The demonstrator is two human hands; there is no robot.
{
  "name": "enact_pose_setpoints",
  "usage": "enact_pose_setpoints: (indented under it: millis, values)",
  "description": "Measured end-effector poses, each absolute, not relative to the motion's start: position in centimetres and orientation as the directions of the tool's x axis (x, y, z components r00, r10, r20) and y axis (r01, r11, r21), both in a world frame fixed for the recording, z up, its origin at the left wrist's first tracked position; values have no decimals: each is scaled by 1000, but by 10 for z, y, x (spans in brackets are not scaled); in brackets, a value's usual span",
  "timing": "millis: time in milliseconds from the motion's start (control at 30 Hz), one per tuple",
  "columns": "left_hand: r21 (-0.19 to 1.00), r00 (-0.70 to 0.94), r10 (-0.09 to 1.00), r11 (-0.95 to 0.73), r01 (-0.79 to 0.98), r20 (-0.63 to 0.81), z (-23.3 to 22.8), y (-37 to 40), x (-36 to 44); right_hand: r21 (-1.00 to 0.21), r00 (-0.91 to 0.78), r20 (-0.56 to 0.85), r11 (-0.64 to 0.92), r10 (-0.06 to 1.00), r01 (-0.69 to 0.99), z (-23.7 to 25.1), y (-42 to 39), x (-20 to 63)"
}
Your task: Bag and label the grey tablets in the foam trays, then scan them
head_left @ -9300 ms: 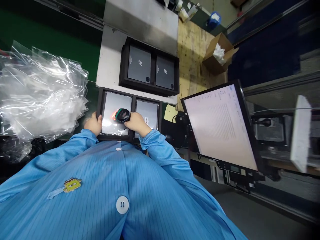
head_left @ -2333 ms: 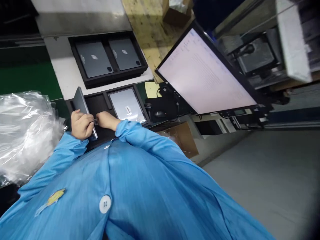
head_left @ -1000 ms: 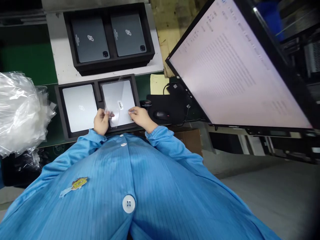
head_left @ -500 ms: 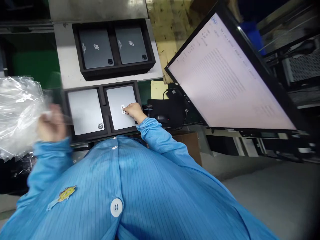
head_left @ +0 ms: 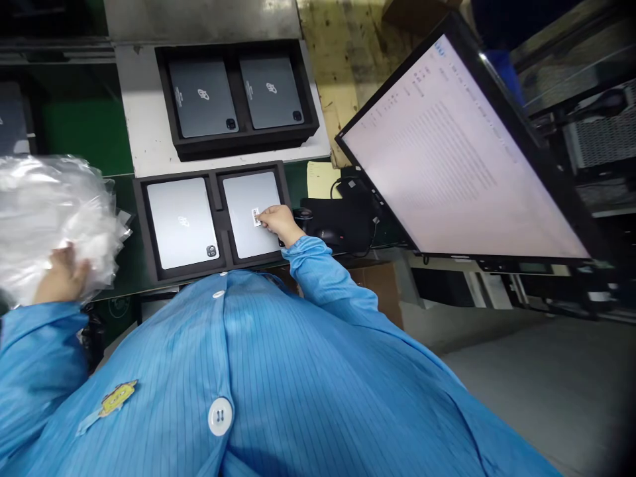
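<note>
Right hand [head_left: 279, 223] fingertips pressed on small barcode label [head_left: 256, 216], stuck on silver tablet [head_left: 251, 213] in right pocket of near black tray [head_left: 140, 228]. Left hand [head_left: 62, 279] loosely curled, grabbing into clear bag pile [head_left: 50, 218] off tray's left edge. Monitor [head_left: 462, 165] stands at right.

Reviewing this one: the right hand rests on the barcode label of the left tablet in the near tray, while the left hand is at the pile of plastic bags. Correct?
Not quite. In the head view the right hand touches the barcode label on the right tablet of the near tray, not the left tablet. The left hand is at the plastic bags.
</note>
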State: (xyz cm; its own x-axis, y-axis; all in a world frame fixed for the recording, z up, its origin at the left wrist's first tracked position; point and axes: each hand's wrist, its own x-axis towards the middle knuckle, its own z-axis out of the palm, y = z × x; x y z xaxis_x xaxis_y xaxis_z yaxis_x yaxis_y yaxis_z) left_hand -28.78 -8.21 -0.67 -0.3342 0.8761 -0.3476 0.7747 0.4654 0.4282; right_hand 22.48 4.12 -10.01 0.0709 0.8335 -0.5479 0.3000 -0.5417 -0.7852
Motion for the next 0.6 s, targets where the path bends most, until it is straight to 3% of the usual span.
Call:
enact_pose_setpoints:
  millis: [67,100,200,267,333,400,433,500,600]
  values:
    - [338,-481,783,610,716,-395,-20,-77,-280,-792,64,-543,-536,837,293,-100,41,225]
    - [318,-545,761,645,695,-350,-23,-72,-271,-797,63,-536,-530,842,289,-100,40,225]
    - [350,-576,818,538,767,6,-20,-47,-223,-818,59,-518,-514,854,258,-96,37,226]
    - [381,-372,917,296,876,143,-18,-29,-168,-837,54,-505,-504,862,212,-91,31,229]
    - [421,33,995,-68,905,89,-25,-11,-100,-862,66,-478,-482,876,156,-85,23,237]
    - [496,481,875,-391,775,-62,-41,3,-29,-883,97,-448,-457,889,109,-79,13,250]
    - [502,614,784,-495,709,-93,-51,10,4,-888,116,-439,-450,891,97,-75,7,258]
    - [480,736,667,-610,630,-118,-70,21,60,-887,149,-436,-452,887,92,-70,-4,276]
    - [424,778,622,-683,595,-90,-88,38,110,-875,194,-446,-471,874,111,-64,-18,303]
